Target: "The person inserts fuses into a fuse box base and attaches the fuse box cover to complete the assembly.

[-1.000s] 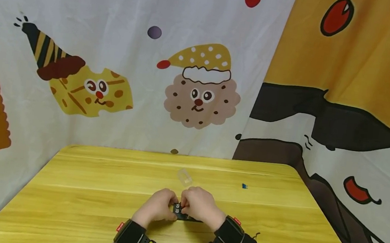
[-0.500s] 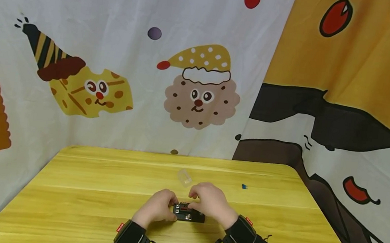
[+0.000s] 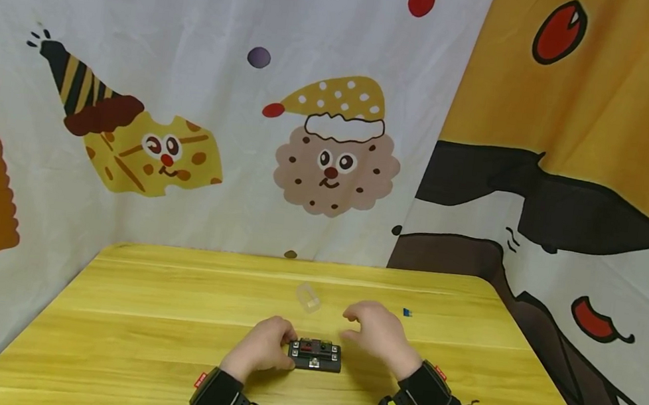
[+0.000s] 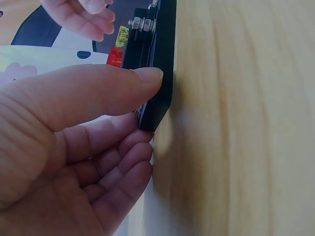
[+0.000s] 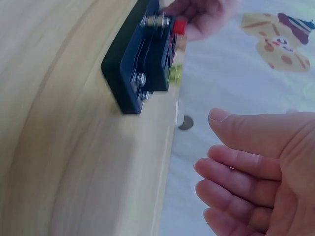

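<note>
In the head view, the black block (image 3: 315, 356) lies flat on the wooden table (image 3: 167, 318), in front of the person. The left hand (image 3: 264, 346) pinches only its left end, so a hard push on the free right end could, I judge, swing or tip it. The right hand (image 3: 377, 332) is off the block, to its right and beyond it, its fingers loosely bent and holding nothing. It hangs between the clear cover (image 3: 308, 297) and a small blue piece (image 3: 407, 312); a careless sweep could knock either one. The blue piece looks small enough to fumble.

In the left wrist view, the thumb lies along the near edge of the block, with the fingers curled at its end. If that thumb slipped toward the top, it could bump the red fuse (image 4: 115, 56). The block is dull black, with a raised middle on a thicker base and shiny metal bolts (image 4: 141, 24). A see-through yellow fuse (image 4: 122, 36) stands beyond the red one.

In the right wrist view, the right hand's fingers are relaxed, apart from the block. The fuses jut from its top; I cannot tell whether they are pushed fully in, and a loose one could work free.
</note>
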The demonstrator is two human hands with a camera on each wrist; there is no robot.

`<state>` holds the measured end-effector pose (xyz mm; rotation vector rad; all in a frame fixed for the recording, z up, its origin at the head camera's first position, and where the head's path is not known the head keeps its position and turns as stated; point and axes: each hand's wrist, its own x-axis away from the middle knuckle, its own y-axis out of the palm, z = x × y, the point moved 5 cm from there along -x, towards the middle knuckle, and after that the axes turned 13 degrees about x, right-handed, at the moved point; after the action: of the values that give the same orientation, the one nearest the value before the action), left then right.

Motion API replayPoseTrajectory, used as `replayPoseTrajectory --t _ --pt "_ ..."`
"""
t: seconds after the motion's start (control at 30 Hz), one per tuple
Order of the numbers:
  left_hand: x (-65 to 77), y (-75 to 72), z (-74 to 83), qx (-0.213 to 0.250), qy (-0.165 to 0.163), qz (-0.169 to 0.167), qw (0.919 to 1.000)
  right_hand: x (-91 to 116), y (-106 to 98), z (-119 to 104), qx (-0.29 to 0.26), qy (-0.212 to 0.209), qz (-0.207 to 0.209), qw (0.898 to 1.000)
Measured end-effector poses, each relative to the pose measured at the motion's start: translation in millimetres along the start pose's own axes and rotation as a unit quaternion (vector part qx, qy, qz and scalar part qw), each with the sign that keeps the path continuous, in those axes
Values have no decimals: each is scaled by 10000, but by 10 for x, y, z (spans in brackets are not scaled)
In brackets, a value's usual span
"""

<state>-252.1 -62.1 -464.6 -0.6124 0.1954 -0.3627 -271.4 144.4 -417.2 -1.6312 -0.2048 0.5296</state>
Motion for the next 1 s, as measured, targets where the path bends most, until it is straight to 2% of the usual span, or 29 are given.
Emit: replayPoseTrajectory --t 0.37,0.6,1.0 --pt "10 4 -2 84 -26 -49 9999 56 7 333 42 524 -27 9986" --pt "9 8 0 37 -59 -39 10000 69 1 575 198 731 -62 9971" --pt "8 0 25 84 -17 -44 10000 89 8 922 170 1132 -121 9933"
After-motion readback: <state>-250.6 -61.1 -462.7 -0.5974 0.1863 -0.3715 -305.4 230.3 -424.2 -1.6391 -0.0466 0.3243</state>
